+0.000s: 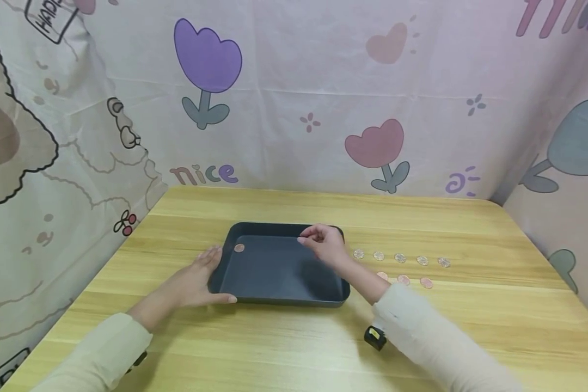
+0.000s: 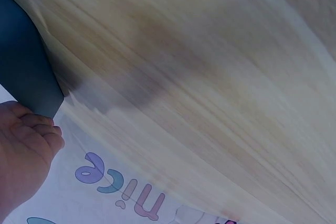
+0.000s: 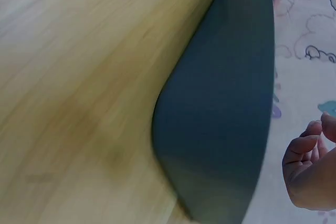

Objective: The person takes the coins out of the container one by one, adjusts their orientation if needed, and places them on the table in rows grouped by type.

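Note:
A dark grey rectangular baking tray (image 1: 274,272) stands on the wooden table, with one copper-coloured coin (image 1: 239,248) inside near its back left corner. My left hand (image 1: 196,283) braces the tray's left side, its fingers along the outer wall and its thumb at the front edge. Over the tray's back right part hovers my right hand (image 1: 325,245), thumb and fingertips drawn together; I cannot tell whether something is between them. In the right wrist view, the right hand (image 3: 312,169) shows curled fingers above the tray's rim.
To the tray's right, several silver-coloured coins (image 1: 400,258) form a row. Nearer to me lie copper-coloured coins (image 1: 426,283), partly behind the right forearm. A small black device (image 1: 374,337) shows beside the right sleeve. Printed cloth (image 1: 284,98) hangs behind the wooden table (image 1: 274,348).

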`<act>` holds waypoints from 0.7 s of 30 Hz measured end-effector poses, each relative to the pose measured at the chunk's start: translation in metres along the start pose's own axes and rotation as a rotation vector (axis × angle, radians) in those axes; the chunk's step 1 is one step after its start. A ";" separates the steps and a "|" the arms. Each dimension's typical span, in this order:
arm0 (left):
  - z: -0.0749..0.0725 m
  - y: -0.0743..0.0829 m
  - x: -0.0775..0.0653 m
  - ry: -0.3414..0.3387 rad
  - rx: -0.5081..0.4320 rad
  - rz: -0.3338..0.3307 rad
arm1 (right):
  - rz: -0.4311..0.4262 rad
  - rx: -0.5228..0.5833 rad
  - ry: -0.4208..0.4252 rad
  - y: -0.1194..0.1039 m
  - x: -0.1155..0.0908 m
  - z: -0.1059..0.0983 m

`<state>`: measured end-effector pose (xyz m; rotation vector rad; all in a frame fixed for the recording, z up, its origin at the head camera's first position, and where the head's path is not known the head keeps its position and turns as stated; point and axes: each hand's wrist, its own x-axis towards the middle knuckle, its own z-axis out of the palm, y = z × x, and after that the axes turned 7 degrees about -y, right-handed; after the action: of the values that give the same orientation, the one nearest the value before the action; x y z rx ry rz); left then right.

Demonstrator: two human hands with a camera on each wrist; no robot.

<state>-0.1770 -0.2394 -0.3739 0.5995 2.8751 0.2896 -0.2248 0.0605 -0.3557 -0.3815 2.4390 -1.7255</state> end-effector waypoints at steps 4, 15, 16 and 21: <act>-0.001 0.000 -0.001 0.007 0.001 0.008 | -0.005 0.007 -0.030 -0.004 0.008 0.018; 0.002 -0.001 -0.001 0.004 -0.024 -0.006 | -0.069 -0.022 -0.102 -0.015 0.027 0.064; 0.002 -0.001 -0.001 0.006 -0.024 -0.005 | -0.069 -0.027 -0.102 -0.016 0.029 0.067; 0.001 -0.001 0.000 0.010 -0.029 0.002 | -0.056 -0.057 -0.090 -0.016 0.036 0.079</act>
<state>-0.1767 -0.2405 -0.3755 0.5971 2.8743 0.3348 -0.2380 -0.0262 -0.3660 -0.5270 2.4399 -1.6243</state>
